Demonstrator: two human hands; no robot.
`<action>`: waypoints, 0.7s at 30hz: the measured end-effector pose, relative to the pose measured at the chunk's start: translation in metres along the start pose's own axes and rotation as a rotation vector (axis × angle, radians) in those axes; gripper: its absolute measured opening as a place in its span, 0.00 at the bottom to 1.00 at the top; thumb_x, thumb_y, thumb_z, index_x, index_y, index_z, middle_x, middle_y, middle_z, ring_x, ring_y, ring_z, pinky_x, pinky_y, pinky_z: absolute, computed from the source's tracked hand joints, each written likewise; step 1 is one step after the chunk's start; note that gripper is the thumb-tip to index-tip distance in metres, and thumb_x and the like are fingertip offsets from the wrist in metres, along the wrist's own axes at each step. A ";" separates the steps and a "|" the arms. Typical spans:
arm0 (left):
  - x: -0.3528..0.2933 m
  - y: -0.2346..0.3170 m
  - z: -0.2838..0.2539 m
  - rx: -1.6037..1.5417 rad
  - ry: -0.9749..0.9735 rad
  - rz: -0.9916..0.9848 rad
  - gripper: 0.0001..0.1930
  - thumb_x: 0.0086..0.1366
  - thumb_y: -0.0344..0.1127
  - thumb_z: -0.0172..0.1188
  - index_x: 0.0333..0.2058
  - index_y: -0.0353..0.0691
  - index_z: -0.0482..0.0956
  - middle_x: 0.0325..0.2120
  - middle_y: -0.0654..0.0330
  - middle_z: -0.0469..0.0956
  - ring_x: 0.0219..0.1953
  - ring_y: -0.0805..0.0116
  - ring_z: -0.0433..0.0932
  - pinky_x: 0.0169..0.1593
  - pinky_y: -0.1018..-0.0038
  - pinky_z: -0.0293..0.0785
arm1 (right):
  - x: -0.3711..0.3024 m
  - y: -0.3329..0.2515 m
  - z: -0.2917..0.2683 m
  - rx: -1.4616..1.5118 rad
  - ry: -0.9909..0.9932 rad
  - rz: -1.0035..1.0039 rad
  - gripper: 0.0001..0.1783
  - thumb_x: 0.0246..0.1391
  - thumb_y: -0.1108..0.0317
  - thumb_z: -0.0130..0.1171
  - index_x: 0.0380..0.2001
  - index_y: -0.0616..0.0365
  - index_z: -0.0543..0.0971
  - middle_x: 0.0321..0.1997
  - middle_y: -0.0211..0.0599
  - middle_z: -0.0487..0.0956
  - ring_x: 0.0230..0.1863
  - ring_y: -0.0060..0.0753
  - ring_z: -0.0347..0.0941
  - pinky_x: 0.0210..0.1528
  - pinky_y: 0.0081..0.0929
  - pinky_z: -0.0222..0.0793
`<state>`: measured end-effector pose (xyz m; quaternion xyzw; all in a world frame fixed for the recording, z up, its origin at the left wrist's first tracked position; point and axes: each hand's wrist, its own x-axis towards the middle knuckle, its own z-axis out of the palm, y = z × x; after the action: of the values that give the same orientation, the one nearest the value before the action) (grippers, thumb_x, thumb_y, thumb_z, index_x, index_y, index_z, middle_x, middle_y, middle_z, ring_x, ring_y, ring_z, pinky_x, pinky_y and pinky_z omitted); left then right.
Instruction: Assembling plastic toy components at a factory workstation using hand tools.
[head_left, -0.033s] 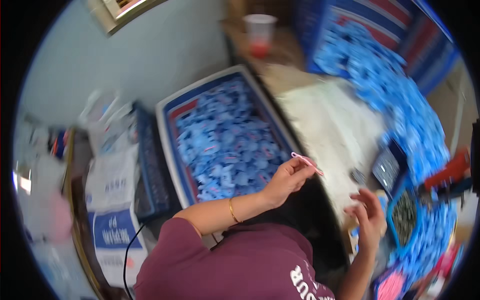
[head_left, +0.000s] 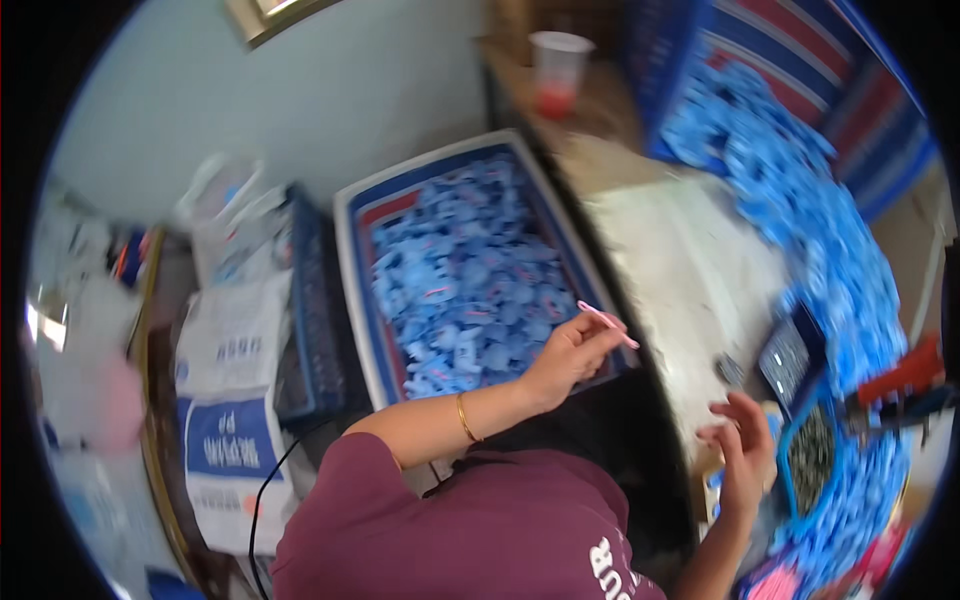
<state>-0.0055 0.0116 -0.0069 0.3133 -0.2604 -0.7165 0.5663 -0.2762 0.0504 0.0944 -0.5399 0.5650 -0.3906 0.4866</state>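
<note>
My left hand (head_left: 572, 364) is closed in a pinch on a small, slim pink piece with a rounded loop at one end (head_left: 610, 325). It is held up over the near right corner of a white-rimmed tub (head_left: 352, 240). Inside the tub lies a heap of flat light-blue pieces (head_left: 470, 285) with a few pink ones among them. My right hand (head_left: 742, 450) hovers by the table's near right part, fingers apart and loosely curled, with nothing visible in it. Close to it are a small grey metal lump (head_left: 729, 370) and a blue-rimmed tray of dark small parts (head_left: 810, 455).
A pale-covered worktable (head_left: 690, 265) stands right of the tub. Another heap of blue pieces (head_left: 855, 290) runs along its far right side. A dark blue box of small parts (head_left: 790, 355), a red-handled tool (head_left: 900, 370), a cup (head_left: 560, 70) and white sacks (head_left: 235, 350) surround the area.
The view has shifted, so the tub and table appear farther right. My left hand still pinches the pink piece, and my right hand stays loosely curled.
</note>
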 end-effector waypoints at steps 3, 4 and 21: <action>0.021 0.069 -0.147 0.103 0.302 0.037 0.06 0.71 0.40 0.60 0.39 0.46 0.77 0.17 0.76 0.60 0.15 0.85 0.54 0.18 0.81 0.44 | 0.046 0.014 0.086 0.044 0.024 -0.079 0.16 0.63 0.71 0.58 0.53 0.61 0.76 0.42 0.39 0.82 0.34 0.26 0.80 0.37 0.19 0.69; -0.008 0.062 -0.175 0.105 0.453 0.050 0.07 0.71 0.41 0.59 0.38 0.45 0.79 0.18 0.75 0.61 0.16 0.84 0.54 0.19 0.81 0.46 | 0.037 0.009 0.084 0.025 -0.032 -0.072 0.16 0.63 0.71 0.58 0.53 0.61 0.76 0.42 0.39 0.82 0.34 0.26 0.80 0.37 0.19 0.69; -0.001 0.367 -0.434 0.042 0.903 0.578 0.06 0.66 0.31 0.54 0.31 0.35 0.73 0.24 0.57 0.68 0.21 0.68 0.67 0.38 0.62 0.81 | 0.009 0.012 0.104 -0.053 -0.108 0.124 0.11 0.63 0.73 0.61 0.46 0.66 0.80 0.37 0.39 0.84 0.35 0.26 0.82 0.40 0.19 0.74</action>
<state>0.5554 -0.0768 -0.0299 0.5173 -0.0809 -0.3200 0.7896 -0.1774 0.0518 0.0592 -0.5367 0.5806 -0.3149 0.5250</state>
